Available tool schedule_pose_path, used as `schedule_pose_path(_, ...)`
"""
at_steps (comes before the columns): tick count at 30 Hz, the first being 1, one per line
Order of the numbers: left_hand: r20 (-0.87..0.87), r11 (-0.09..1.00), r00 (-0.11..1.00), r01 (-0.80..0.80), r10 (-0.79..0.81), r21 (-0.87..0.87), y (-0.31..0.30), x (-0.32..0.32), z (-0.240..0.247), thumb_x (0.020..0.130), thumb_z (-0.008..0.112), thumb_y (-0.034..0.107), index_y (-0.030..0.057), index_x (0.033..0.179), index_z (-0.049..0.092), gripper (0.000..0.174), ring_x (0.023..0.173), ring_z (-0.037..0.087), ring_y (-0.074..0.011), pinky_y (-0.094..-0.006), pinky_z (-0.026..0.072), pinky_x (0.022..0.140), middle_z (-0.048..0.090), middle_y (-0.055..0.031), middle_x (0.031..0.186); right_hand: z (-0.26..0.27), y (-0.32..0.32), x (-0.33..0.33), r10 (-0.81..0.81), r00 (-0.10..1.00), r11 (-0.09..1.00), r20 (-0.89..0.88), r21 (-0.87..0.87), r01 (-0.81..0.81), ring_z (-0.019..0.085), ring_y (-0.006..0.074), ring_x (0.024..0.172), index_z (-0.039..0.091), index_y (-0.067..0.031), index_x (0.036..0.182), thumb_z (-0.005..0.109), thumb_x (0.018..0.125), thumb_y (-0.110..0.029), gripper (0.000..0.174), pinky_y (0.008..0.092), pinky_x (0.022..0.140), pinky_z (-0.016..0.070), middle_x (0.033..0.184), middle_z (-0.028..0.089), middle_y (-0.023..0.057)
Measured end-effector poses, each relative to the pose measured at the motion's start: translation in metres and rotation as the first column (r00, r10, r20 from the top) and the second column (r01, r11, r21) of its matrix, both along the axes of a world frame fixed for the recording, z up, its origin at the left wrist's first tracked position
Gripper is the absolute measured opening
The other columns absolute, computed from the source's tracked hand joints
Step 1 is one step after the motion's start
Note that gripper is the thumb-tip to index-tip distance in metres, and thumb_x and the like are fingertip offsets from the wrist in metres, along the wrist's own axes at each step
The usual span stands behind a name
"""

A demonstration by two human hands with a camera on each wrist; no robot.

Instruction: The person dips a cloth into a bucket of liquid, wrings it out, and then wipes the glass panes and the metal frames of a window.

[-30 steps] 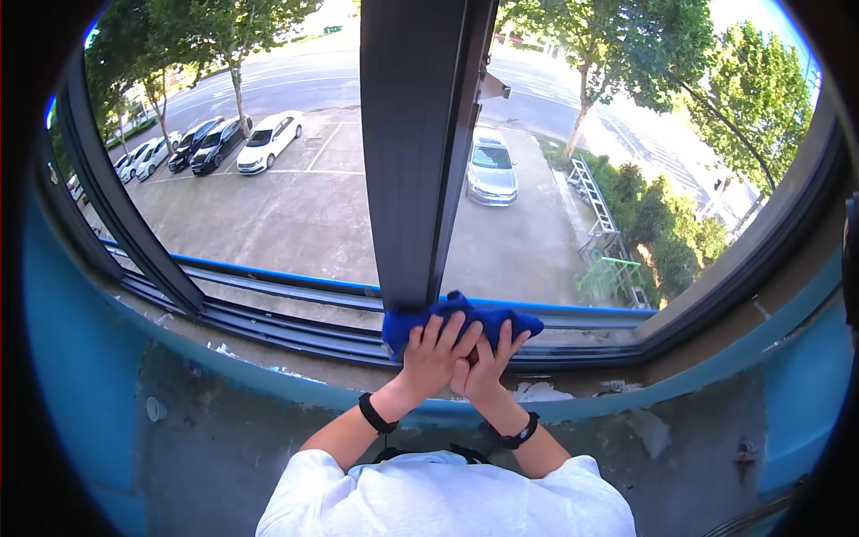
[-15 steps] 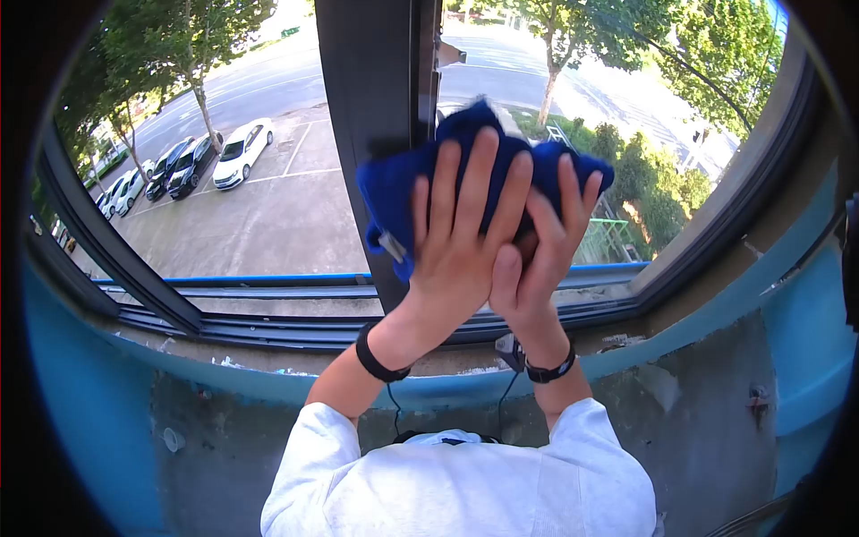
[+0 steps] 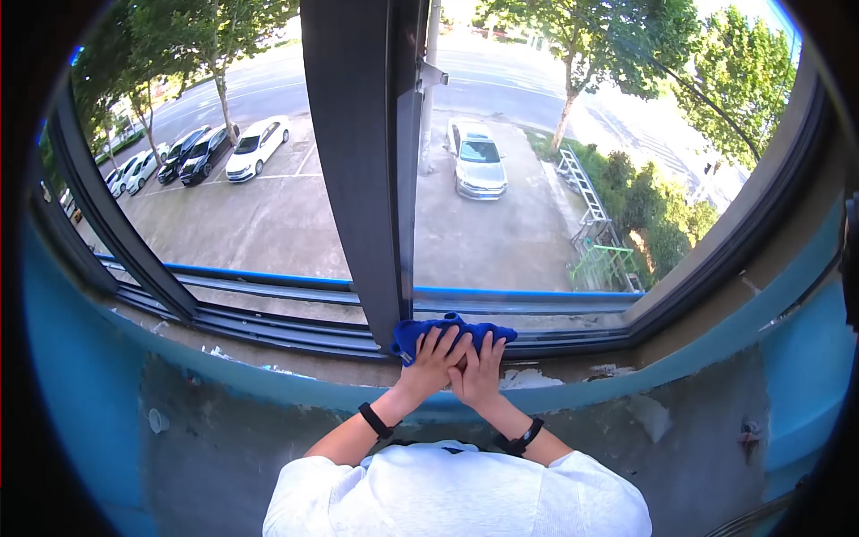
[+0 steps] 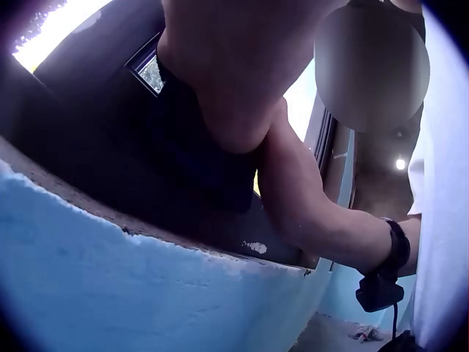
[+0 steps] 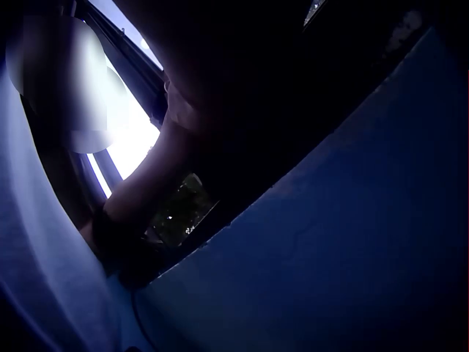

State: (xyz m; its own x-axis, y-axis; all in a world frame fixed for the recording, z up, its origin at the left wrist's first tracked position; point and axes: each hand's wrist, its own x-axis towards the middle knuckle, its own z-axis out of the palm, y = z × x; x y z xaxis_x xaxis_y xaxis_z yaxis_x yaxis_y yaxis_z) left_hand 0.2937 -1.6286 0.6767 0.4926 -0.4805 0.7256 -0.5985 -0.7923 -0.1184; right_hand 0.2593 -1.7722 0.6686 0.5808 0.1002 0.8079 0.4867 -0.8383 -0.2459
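Note:
A bunched blue cloth [image 3: 456, 328] lies against the lower window frame, at the foot of the dark upright post [image 3: 358, 152]. My left hand [image 3: 431, 362] presses on its left part with fingers spread and fairly straight. Beside it, my right hand [image 3: 479, 371] rests on the right part of the cloth, fingers extended upward, its thumb side touching the left hand. In the left wrist view the left hand [image 4: 227, 81] is large and dark over the shaded cloth [image 4: 198, 154]. The right wrist view is too dark to show the fingers.
Window tracks [image 3: 268, 328] run along the sill, with flaked white patches [image 3: 530, 379] to the right of the hands. A blue wall [image 3: 80, 358] curves below. Beyond the glass stand parked cars, a silver one [image 3: 480, 161] among them, and trees.
Half a second ago both hands held the cloth higher, over the post and pane, nearer the camera. They have come down to the lower frame, close to where they were a second ago.

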Motion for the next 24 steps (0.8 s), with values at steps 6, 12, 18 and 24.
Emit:
schedule_pose_path(6, 0.187, 0.973, 0.98, -0.026, 0.071, -0.231, -0.025, 0.019, 0.154, 0.093, 0.053, 0.044, 0.0206, 0.144, 0.051, 0.056, 0.144, 0.032, -0.04, -0.0554, 0.0124, 0.117, 0.038, -0.0163, 0.155, 0.142, -0.007, 0.041, 0.023, 0.954, 0.999, 0.3, 0.024, -0.031, 0.018, 0.0527, 0.145, 0.057, -0.0062, 0.133, 0.043, 0.099, -0.042, 0.052, 0.068, 0.115, 0.0067, 0.151, 0.037, 0.0308)
schedule_pose_path(12, 0.432, 0.889, 0.899, 0.136, 0.075, -0.438, -0.035, 0.032, 0.329, 0.092, 0.055, 0.043, 0.0182, 0.143, 0.053, 0.057, 0.139, 0.04, -0.0412, -0.0562, 0.0269, 0.113, 0.04, -0.0159, 0.155, 0.323, -0.007, 0.06, 0.081, 0.832, 0.993, 0.549, 0.028, -0.115, 0.03, 0.0499, 0.142, 0.062, -0.0074, 0.128, 0.05, 0.096, -0.044, 0.051, 0.0611, 0.117, 0.0132, 0.148, 0.044, 0.0262)
schedule_pose_path(18, 0.328, 0.952, 0.935, -0.032, 0.137, -0.306, -0.028, 0.039, 0.227, 0.095, 0.05, 0.04, 0.0264, 0.145, 0.05, 0.052, 0.144, 0.031, -0.04, -0.0588, 0.0181, 0.115, 0.037, -0.0146, 0.156, 0.224, -0.004, 0.05, -0.038, 0.905, 0.996, 0.423, -0.058, 0.069, 0.029, 0.0504, 0.141, 0.051, 0.0028, 0.134, 0.04, 0.102, -0.037, 0.052, 0.0691, 0.114, 0.0124, 0.145, 0.041, 0.03)
schedule_pose_path(24, 0.099, 0.986, 0.991, -0.079, 0.094, -0.147, 0.006, 0.008, 0.026, 0.091, 0.055, 0.042, 0.0307, 0.144, 0.05, 0.054, 0.14, 0.034, -0.0363, -0.0557, 0.018, 0.114, 0.043, -0.0106, 0.149, 0.023, 0.001, 0.016, -0.029, 0.989, 0.994, 0.148, -0.098, 0.044, 0.013, 0.0526, 0.146, 0.052, -0.0081, 0.14, 0.046, 0.1, -0.047, 0.056, 0.0681, 0.114, 0.0102, 0.155, 0.029, 0.0287)
